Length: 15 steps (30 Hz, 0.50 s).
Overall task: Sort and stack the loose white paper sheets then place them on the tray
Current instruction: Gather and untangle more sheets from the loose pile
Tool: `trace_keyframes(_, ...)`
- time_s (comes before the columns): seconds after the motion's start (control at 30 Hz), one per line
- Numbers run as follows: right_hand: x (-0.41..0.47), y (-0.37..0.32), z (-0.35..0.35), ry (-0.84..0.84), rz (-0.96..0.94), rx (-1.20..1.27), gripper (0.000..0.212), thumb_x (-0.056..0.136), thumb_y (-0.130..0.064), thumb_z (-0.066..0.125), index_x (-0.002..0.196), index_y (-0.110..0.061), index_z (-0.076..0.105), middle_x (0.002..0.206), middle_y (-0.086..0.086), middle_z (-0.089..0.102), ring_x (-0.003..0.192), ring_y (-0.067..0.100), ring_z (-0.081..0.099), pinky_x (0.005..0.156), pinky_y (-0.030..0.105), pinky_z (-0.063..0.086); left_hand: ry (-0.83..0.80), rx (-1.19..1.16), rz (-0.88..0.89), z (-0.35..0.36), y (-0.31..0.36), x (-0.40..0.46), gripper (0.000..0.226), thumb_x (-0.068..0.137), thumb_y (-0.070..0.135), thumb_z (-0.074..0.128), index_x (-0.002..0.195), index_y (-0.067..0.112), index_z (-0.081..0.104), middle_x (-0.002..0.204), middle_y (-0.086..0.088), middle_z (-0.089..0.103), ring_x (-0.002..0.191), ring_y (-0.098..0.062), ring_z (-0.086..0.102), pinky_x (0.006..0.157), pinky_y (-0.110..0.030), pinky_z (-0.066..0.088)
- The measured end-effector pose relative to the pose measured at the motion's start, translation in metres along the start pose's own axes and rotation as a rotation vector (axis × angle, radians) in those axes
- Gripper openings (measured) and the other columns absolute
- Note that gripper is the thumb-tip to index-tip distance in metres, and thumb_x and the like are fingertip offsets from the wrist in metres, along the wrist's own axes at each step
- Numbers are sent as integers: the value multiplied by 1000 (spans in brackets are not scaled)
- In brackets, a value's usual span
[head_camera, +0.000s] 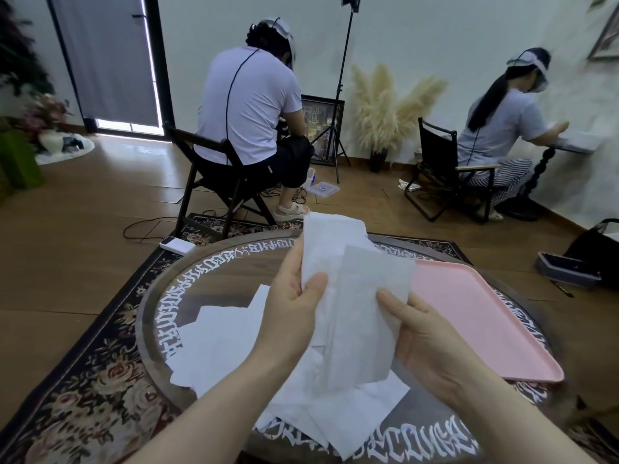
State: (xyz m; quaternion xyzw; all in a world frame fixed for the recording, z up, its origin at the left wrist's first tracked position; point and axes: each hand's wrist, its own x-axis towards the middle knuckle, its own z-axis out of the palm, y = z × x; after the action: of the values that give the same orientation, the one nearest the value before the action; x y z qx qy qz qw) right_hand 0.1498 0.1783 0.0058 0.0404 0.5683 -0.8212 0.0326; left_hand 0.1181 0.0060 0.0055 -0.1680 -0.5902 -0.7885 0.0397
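Note:
Above the round table, my left hand [294,296] grips a tall white paper sheet [330,249], thumb on its front. My right hand [423,333] pinches a second white sheet [365,313] that overlaps the first and hangs in front of it. Under both hands a loose pile of white sheets [227,343] is spread over the table's middle and front. The pink tray [475,316] lies on the right side of the table with nothing on it.
The round dark table [214,272] has white lettering round its rim and stands on a flowered rug [83,380]. Two people sit on folding chairs beyond it, backs turned. A white power bank [177,245] lies on the rug's far left edge. A dark bag [596,252] sits right.

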Motion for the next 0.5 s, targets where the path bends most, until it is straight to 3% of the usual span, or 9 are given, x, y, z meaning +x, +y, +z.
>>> trace_keyframes(0.17,-5,-6,3,48,-224,-156,37,82,-24,70,115,-10,67,108,13,74,89,24,74,64,27,57,37,114,-2,-2,2,0,33,101,12,51,119,35,66,124,9,69,120,-12,61,105,-42,46)
trace_keyframes(0.23,-7,-10,2,25,-300,-240,27,84,-22,72,110,-16,70,107,12,74,91,26,73,66,29,57,67,79,-50,-3,3,1,24,101,18,51,113,30,68,110,7,74,102,-12,68,85,-31,55)
trace_keyframes(0.33,-11,-14,1,-13,-317,-195,23,77,-22,68,99,-20,74,101,12,75,83,25,73,63,30,57,88,-21,-183,-5,7,2,21,102,21,48,105,27,68,99,3,76,84,-12,69,59,-23,53)
trace_keyframes(0.5,-12,-15,-7,4,-293,-295,27,73,-30,74,99,-22,74,101,12,75,84,29,73,65,35,59,13,-166,-331,-7,10,5,24,94,30,56,103,16,73,107,-11,74,90,-23,66,65,-30,54)
